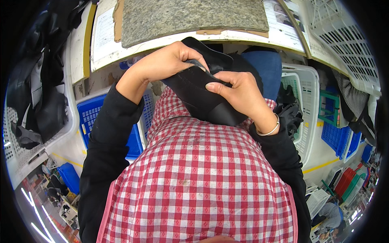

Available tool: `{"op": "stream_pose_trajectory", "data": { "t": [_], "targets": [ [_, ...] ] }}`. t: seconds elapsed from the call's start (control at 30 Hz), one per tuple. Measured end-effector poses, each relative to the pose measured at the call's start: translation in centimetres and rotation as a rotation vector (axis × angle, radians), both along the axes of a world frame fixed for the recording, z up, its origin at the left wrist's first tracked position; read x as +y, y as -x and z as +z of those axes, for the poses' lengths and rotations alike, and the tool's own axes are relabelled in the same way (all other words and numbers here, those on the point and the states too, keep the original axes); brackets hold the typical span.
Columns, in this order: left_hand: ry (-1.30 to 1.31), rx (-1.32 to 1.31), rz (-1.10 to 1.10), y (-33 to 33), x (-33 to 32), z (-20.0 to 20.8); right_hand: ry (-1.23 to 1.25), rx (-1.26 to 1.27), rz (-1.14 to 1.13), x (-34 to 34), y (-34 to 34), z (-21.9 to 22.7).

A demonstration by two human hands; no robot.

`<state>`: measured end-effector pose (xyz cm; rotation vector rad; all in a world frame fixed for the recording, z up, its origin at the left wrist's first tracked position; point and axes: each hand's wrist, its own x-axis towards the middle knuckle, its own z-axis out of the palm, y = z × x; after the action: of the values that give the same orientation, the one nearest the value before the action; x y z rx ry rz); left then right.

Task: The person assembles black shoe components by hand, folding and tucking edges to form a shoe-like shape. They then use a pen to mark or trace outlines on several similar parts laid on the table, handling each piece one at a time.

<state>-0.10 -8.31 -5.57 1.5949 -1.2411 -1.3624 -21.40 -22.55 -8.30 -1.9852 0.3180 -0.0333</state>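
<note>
A black, leather-like shoe upper [196, 91] lies across my lap, its stitched edge raised just in front of the table. My left hand [172, 60] is closed on the upper's far left edge, with the fingertips tucked behind the fold. My right hand [241, 91] pinches the same edge, thumb flat on the near face and fingers hidden behind. A narrow grey lining shows between the two hands. Beyond them another curved black part [212, 54] rises toward the table edge; whether it belongs to the same upper I cannot tell.
A stone slab [194, 20] rests on the white table [105, 56]. White baskets [310, 81] with black pieces stand at both sides. Blue crates [91, 111] sit low at left and right. A white basket [344, 44] juts in at the upper right.
</note>
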Motion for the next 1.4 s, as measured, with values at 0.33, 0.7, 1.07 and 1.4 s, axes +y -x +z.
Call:
{"op": "stream_pose_trajectory", "data": {
  "t": [0.33,0.7,1.07,1.4],
  "targets": [
    [0.105,-0.032,0.260,2.6,4.7,0.3,0.202,-0.114,0.081,-0.3,-0.3,1.0],
    [0.140,-0.112,0.338,3.6,4.7,0.3,0.377,-0.184,0.107,1.6,-1.0,1.2],
    [0.218,-0.305,0.453,6.7,4.0,1.3,0.362,-0.231,0.080,1.5,-0.5,0.5],
    [0.107,0.017,0.479,6.2,2.8,1.1,-0.787,0.072,0.081,-2.6,-0.7,-0.3]
  ]
}}
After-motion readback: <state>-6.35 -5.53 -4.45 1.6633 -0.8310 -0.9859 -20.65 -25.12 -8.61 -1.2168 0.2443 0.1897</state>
